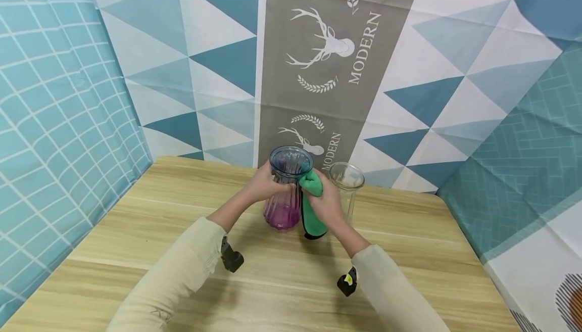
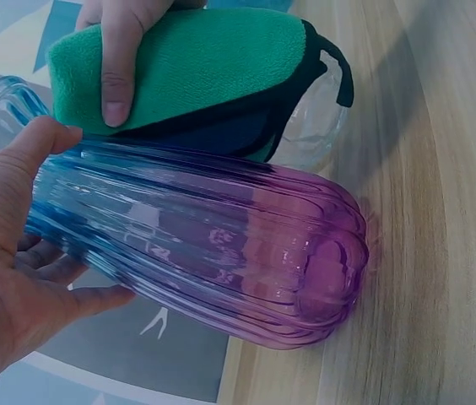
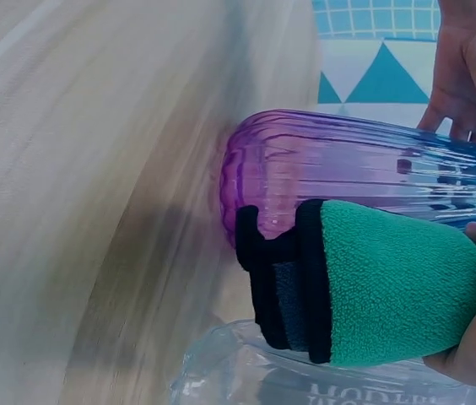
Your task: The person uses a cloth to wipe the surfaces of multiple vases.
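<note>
A ribbed glass vase [image 1: 283, 209], blue at the top and fading to purple at its base, stands upright on the wooden table. My left hand [image 1: 268, 185] grips it around the upper part, thumb on the near side, as the left wrist view shows. On the vase's right, my right hand [image 1: 329, 203] holds a folded green towel [image 1: 313, 221] with black edging and a hanging loop [image 3: 249, 232]. The towel's top end is at the vase's rim; its lower part hangs down beside the glass. Part of the towel's dark underside [image 2: 213, 135] shows in the left wrist view.
A clear glass vase [image 1: 348, 196] stands just right of the right hand, partly hidden by it. Behind the wooden table [image 1: 254, 291] hangs a patterned sheet [image 1: 218, 64] with deer prints. Black wrist devices [image 1: 232, 257] sit at both sleeves.
</note>
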`<state>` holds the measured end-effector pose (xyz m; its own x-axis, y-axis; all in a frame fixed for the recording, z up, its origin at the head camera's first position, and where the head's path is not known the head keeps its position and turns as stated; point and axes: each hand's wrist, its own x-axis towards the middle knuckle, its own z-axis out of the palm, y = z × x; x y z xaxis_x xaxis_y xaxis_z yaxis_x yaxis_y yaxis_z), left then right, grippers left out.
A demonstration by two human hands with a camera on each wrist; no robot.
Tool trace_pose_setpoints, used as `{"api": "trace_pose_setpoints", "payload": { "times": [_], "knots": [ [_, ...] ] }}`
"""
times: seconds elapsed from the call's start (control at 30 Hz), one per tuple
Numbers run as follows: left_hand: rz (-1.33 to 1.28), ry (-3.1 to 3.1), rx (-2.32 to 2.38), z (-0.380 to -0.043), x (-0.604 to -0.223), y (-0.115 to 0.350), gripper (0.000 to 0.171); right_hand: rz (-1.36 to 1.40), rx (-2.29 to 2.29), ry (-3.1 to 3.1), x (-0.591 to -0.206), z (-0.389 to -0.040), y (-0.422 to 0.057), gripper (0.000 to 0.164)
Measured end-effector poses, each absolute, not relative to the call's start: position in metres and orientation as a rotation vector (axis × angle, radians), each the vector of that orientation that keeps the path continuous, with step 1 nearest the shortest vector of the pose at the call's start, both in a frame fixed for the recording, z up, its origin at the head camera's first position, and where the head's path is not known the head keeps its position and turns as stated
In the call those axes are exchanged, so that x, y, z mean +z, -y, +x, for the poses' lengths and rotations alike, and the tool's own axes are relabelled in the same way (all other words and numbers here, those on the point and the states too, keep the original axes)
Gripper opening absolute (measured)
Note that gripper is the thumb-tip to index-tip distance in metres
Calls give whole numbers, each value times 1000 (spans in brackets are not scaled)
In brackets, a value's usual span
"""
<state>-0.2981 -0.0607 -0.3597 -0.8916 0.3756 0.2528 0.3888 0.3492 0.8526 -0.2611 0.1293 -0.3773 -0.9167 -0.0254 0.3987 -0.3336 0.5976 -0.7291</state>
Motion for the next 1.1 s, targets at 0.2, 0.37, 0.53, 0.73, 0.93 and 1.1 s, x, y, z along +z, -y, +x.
{"api": "trace_pose_setpoints", "payload": {
  "times": [0.2,0.37,0.53,0.73,0.93,1.1],
  "knots": [
    [-739,2575,-1623,-298,-360,61,79,250,1165,2553,-382,-261,-129,54],
    [-762,2568,-1610,-299,-360,61,78,268,1193,2586,-388,-259,-130,50],
    [-755,2575,-1604,-300,-360,61,78,278,1189,2638,-395,-257,-132,45],
    [-766,2562,-1632,-303,-362,61,79,280,1125,2722,-402,-256,-135,48],
    [-781,2560,-1620,-302,-361,61,76,275,1101,2753,-404,-256,-136,50],
    [-785,2567,-1589,-301,-360,62,75,275,1148,2721,-402,-255,-137,49]
  ]
}}
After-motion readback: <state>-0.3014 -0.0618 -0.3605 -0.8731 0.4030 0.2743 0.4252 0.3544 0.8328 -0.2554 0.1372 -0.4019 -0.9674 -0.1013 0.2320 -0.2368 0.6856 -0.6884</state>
